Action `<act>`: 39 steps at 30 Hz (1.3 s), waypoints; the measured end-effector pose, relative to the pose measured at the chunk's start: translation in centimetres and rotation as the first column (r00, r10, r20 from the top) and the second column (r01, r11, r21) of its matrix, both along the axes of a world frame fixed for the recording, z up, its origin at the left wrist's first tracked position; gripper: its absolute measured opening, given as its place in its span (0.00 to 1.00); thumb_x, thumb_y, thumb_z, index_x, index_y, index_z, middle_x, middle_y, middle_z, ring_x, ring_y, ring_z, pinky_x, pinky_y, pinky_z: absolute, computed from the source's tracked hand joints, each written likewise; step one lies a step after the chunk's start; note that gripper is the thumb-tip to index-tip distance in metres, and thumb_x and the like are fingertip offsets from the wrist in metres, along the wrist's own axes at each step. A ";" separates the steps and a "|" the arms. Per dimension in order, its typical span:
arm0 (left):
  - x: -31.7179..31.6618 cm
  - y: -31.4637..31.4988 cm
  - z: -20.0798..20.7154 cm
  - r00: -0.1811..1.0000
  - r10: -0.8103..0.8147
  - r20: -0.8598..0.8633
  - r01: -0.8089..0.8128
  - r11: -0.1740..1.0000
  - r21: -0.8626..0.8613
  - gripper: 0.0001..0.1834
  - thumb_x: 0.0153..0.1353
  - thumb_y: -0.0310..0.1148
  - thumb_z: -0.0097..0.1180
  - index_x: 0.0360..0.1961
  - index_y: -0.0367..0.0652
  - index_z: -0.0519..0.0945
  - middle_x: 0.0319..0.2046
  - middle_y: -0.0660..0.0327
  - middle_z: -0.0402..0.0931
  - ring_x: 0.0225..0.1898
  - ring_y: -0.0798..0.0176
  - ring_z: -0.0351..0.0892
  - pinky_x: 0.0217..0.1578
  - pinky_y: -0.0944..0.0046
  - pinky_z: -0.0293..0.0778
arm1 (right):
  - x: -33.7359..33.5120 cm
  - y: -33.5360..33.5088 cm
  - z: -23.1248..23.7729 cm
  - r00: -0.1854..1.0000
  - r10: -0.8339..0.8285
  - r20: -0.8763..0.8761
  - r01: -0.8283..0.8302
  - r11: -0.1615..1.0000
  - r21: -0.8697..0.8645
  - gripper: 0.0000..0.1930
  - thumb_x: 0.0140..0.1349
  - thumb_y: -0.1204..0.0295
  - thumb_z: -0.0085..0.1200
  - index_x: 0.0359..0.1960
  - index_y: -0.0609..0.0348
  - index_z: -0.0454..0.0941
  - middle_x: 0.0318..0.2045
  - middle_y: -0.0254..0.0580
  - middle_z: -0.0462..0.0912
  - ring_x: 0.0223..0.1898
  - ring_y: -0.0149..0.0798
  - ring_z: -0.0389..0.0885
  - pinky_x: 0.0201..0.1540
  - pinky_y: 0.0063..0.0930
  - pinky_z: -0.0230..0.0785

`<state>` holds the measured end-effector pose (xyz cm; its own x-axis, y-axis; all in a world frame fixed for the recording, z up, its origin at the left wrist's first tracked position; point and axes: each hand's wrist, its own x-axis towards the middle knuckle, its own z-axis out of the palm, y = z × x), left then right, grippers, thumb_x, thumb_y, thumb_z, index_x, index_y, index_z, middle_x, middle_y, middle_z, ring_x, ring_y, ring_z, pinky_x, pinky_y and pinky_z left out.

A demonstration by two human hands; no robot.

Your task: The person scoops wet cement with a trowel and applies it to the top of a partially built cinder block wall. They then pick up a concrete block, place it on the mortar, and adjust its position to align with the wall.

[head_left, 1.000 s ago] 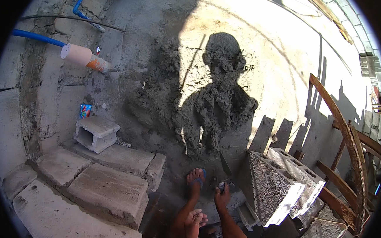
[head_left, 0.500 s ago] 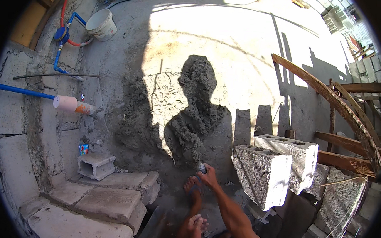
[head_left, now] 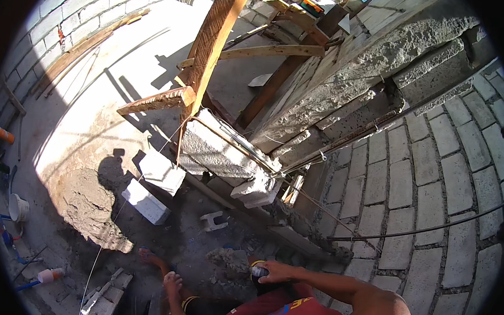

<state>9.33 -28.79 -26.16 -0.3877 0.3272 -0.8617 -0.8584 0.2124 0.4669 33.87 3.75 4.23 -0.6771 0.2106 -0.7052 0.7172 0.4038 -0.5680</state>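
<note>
My right hand (head_left: pixel 272 271) is closed round the pale handle of a trowel, low in the middle of the view. A clump of wet grey mortar (head_left: pixel 227 259) lies at the trowel's end and hides its blade. My left hand (head_left: pixel 173 282) rests by my left knee, fingers curled in, with nothing visible in them. Beyond my left foot spreads the mortar pile (head_left: pixel 87 205) on the floor. Two concrete hollow blocks (head_left: pixel 145 202) stand between that pile and the low wall.
A broken block piece (head_left: pixel 213 220) lies on the floor ahead. An unfinished block wall (head_left: pixel 324 113) crosses on the right, with a steel bar along it. Wooden beams (head_left: pixel 212 45) lean at the far side. A thin string (head_left: pixel 104 238) runs past the blocks. A white bucket (head_left: pixel 18 207) stands far left.
My view has swung to the right, toward the block wall. My right hand has left the mortar pile and moved right with the trowel. My left hand stays by my knee.
</note>
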 end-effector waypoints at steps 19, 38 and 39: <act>12.3 -2.2 15.1 0.676 -0.580 -0.454 0.474 0.815 -0.334 0.11 0.62 0.30 0.58 0.42 0.35 0.76 0.31 0.59 0.78 0.28 0.67 0.77 0.29 0.68 0.74 | 3.9 21.2 -3.8 0.987 -0.120 0.111 0.002 0.687 0.727 0.16 0.50 0.64 0.60 0.38 0.59 0.83 0.36 0.54 0.84 0.39 0.55 0.85 0.37 0.48 0.78; 12.1 -4.9 30.1 0.552 -0.718 -0.423 0.553 0.696 -0.459 0.13 0.63 0.34 0.59 0.46 0.40 0.77 0.33 0.62 0.78 0.32 0.69 0.76 0.35 0.66 0.74 | 19.1 7.4 -2.2 0.626 -0.742 -0.239 0.760 0.511 0.401 0.27 0.49 0.68 0.58 0.54 0.54 0.73 0.41 0.54 0.82 0.45 0.56 0.82 0.47 0.51 0.74; 11.8 -4.8 30.5 0.538 -0.727 -0.427 0.563 0.687 -0.460 0.13 0.63 0.35 0.59 0.46 0.40 0.77 0.33 0.62 0.78 0.33 0.69 0.76 0.35 0.66 0.74 | 19.5 6.3 -2.8 0.645 -0.721 -0.251 0.750 0.537 0.385 0.28 0.49 0.69 0.58 0.55 0.54 0.71 0.42 0.53 0.82 0.45 0.55 0.82 0.47 0.51 0.74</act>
<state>21.10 -33.58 4.37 -0.5652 0.5005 -0.6558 -0.0489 0.7732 0.6323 53.34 10.06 1.47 -0.1783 0.9097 -0.3751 0.8469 -0.0522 -0.5292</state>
